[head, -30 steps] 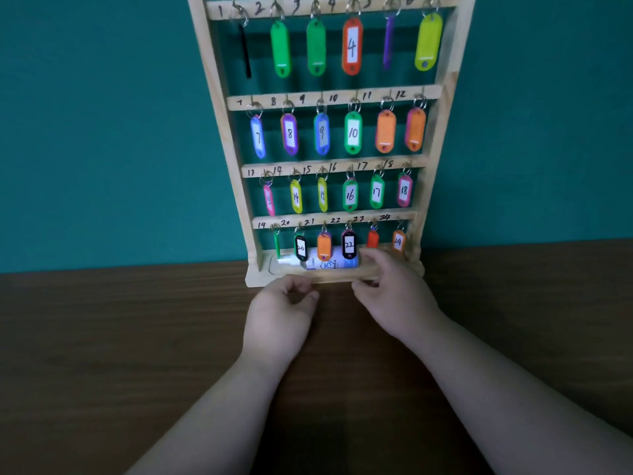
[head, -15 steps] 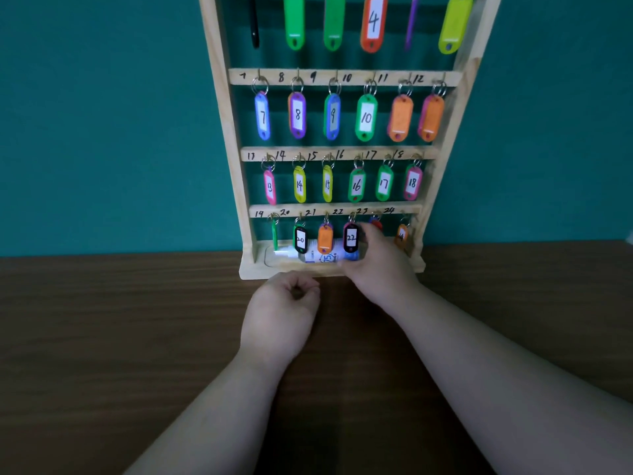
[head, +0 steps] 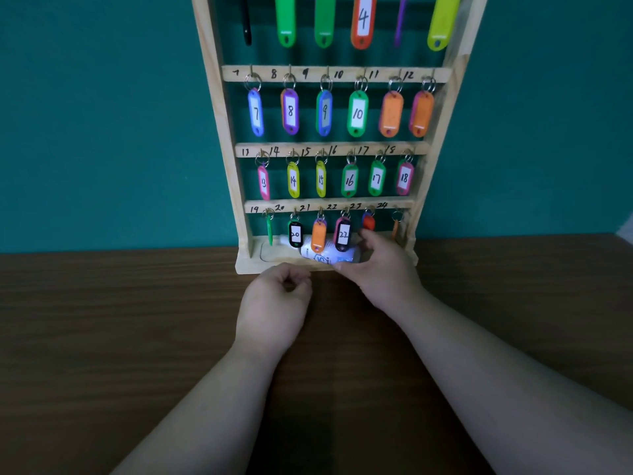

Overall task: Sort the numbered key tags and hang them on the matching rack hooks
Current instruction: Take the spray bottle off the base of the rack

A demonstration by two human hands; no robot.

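The wooden key rack stands at the back of the table, its numbered hooks filled with coloured tags. In the bottom row hang a thin green tag, black tag 20, an orange tag, tag 22, a red-orange tag and a thin orange tag. My right hand reaches into the rack's base and grips the right end of a white cylinder lying there. My left hand is curled into a loose fist on the table just before the base; nothing shows in it.
Dark wooden table spreads to both sides and toward me. A teal wall rises behind the rack. The upper rows carry tags 7 to 18; the top row is cut off by the frame edge.
The view has dropped lower and closer to the rack. My right hand slid left and closed on the white cylinder. My left hand drew back from the base and curled up.
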